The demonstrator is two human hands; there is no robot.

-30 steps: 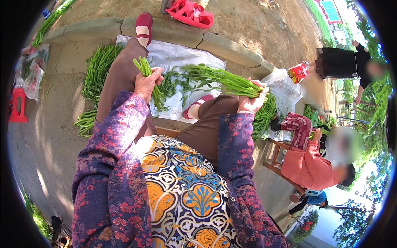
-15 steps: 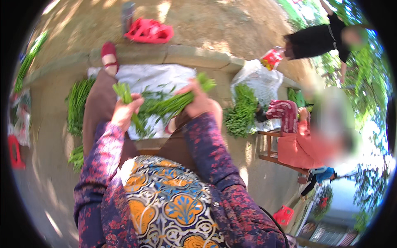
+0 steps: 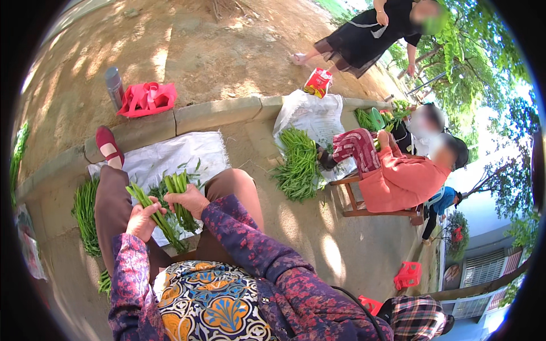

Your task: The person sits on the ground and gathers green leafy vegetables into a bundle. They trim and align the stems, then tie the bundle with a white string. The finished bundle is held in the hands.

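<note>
My left hand [image 3: 143, 220] is closed around a slim bunch of green leafy-vegetable stalks [image 3: 163, 227], slanted with the cut ends up and to the left. Right beside it, my right hand [image 3: 190, 200] grips a second bunch of green stalks [image 3: 177, 182], its pale ends pointing up and its leaves hanging below. Both bunches are over my lap, almost touching. Under them a white woven sack [image 3: 196, 149] lies spread on the ground, with loose leaves [image 3: 157, 190] scattered on it.
Piles of green stalks lie to my left [image 3: 85, 216] and right [image 3: 297, 165]. A red bag [image 3: 149, 99] and a grey flask [image 3: 114, 85] stand past the curb [image 3: 219, 117]. To the right, a person in an orange top [image 3: 392, 179] sits on a wooden bench; another person in black [image 3: 369, 37] stands farther off.
My hands have come closer together. The right hand's bunch has swung from lying sideways to ends-up. The whole view has turned rightward, and the person in black shows more fully.
</note>
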